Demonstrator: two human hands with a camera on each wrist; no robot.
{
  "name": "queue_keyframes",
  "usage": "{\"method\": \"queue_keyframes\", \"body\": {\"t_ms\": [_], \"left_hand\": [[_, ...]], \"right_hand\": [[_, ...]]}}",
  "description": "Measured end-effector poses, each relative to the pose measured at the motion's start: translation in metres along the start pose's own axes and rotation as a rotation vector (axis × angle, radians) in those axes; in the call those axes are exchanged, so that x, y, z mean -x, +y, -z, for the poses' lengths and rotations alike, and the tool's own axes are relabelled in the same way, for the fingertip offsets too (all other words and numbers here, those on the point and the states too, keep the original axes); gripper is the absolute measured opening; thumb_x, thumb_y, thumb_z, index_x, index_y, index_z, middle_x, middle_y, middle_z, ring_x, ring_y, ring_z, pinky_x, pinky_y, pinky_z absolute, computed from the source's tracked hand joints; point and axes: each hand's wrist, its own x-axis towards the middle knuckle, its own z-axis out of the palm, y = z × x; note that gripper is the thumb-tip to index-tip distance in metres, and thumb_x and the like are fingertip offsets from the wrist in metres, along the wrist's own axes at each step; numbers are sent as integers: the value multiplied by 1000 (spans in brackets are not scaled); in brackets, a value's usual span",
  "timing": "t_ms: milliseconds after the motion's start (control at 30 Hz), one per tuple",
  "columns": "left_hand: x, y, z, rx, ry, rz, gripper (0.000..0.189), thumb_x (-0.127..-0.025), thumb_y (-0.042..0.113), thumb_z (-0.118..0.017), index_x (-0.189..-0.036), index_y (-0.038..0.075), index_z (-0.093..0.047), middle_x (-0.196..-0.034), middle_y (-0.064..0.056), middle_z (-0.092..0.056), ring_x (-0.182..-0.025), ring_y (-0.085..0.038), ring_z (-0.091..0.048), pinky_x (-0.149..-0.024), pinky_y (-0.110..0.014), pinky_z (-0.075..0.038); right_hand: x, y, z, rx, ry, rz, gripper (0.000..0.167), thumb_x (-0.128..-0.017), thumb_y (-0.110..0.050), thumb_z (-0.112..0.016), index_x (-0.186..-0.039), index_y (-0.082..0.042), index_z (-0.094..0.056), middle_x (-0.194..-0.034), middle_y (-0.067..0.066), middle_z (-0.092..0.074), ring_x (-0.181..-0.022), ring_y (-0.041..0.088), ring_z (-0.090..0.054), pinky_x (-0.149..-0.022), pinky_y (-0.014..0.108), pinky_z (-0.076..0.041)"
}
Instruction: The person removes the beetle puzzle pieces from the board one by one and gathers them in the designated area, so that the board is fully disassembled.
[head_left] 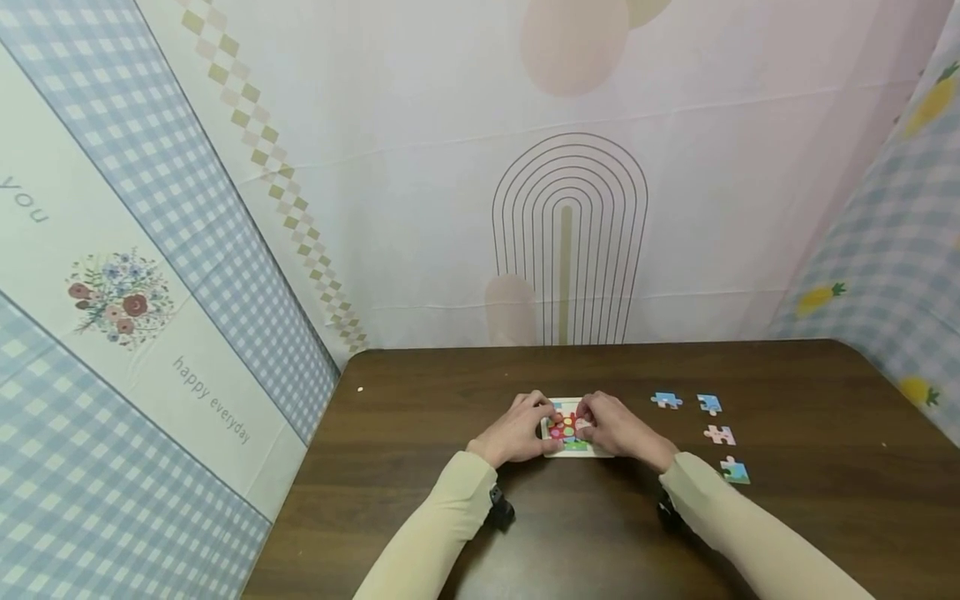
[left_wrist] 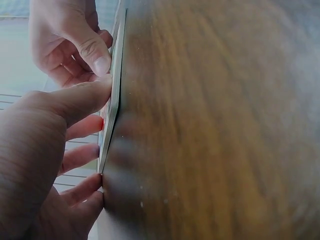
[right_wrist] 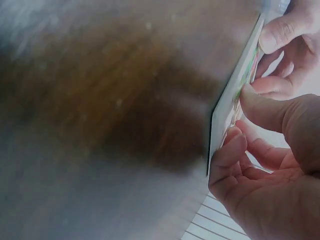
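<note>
A small jigsaw puzzle tray (head_left: pixel 581 454) with a pale rim lies on the brown table, holding red, green and multicoloured pieces. My left hand (head_left: pixel 517 431) holds its left side, thumb at the near edge and fingers bent over the left part; some fingertips rest on the picture. With thumb and index finger, my right hand (head_left: pixel 621 429) pinches a pinkish puzzle piece (head_left: pixel 582 424) at the tray's right part. Its remaining fingers curl beside the right edge in the right wrist view. Both wrist views show the tray's thin edge (left_wrist: pixel 118 82) almost side-on; fingers hide much of the picture.
Right of the tray lie several loose pieces: a blue one (head_left: pixel 666 400), another blue one (head_left: pixel 708 404), a pink one (head_left: pixel 720 435) and a green-and-blue one (head_left: pixel 735 470). The wooden table (head_left: pixel 420 392) ends at a printed cloth backdrop (head_left: pixel 420 250).
</note>
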Motion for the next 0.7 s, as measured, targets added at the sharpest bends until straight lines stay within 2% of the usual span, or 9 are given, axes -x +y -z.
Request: {"method": "queue_keyframes", "body": {"t_ms": [100, 200, 267, 333, 433, 500, 567, 700], "left_hand": [[-1, 0, 0, 2, -2, 5, 34, -100, 37, -81, -128, 20, -75, -139, 1, -60, -141, -22, -49, -117, -34, -49], [-1, -1, -1, 11, -2, 2, 33, -99, 36, -81, -127, 19, -75, -139, 1, -60, -141, -22, -49, -116, -35, -49], [1, -1, -1, 19, -4, -11, 33, -100, 35, -80, -127, 18, -75, -139, 0, -60, -141, -24, -50, -117, -37, -50], [-1, -7, -6, 8, 14, -42, 31, -101, 36, -79, -126, 20, -75, -137, 1, -60, -138, -23, -51, -113, -36, -51], [2, -7, -5, 15, 19, -59, 30, -101, 35, -79, -125, 19, -75, -136, 1, -60, -138, -25, -51, -113, -38, -52], [4, -7, -5, 8, 18, -58, 30, -100, 35, -79, -126, 20, -75, -136, 1, -60, -138, -24, -51, -113, -36, -51], [8, -1, 1, 22, -6, -35, 32, -100, 33, -80, -127, 17, -75, -139, -1, -60, -142, -25, -50, -118, -37, -49], [8, -5, -2, 20, -11, -35, 33, -99, 35, -80, -127, 19, -75, -139, 0, -60, -141, -25, -50, -117, -37, -49]], "right_hand": [[-5, 14, -4, 5, 8, 41, 17, -97, -8, -80, -106, 2, -70, -96, 10, -62, -86, 19, -54, -76, 33, -49], [-6, 15, -1, 2, -13, 57, 17, -98, -8, -79, -106, 2, -69, -94, 10, -61, -84, 20, -53, -74, 32, -48], [-4, 13, -2, -9, -24, 36, 17, -98, -7, -79, -106, 3, -68, -93, 10, -61, -84, 20, -53, -74, 32, -47], [2, -2, 4, -25, -41, -10, 19, -96, -6, -80, -107, 3, -67, -94, 11, -61, -85, 21, -54, -75, 33, -47], [5, -7, 1, -38, -36, -45, 21, -96, -6, -80, -109, 2, -65, -96, 10, -61, -86, 20, -54, -77, 33, -47], [7, -9, 0, -41, -25, -45, 23, -96, -5, -81, -111, 2, -64, -97, 10, -63, -87, 19, -55, -77, 32, -49], [8, -9, -2, -55, -7, -43, 23, -96, -4, -81, -111, 1, -64, -97, 10, -64, -87, 18, -56, -78, 31, -50], [12, -7, -6, -82, 24, -18, 22, -94, 2, -80, -111, 1, -66, -96, 8, -68, -86, 16, -60, -76, 29, -52]]}}
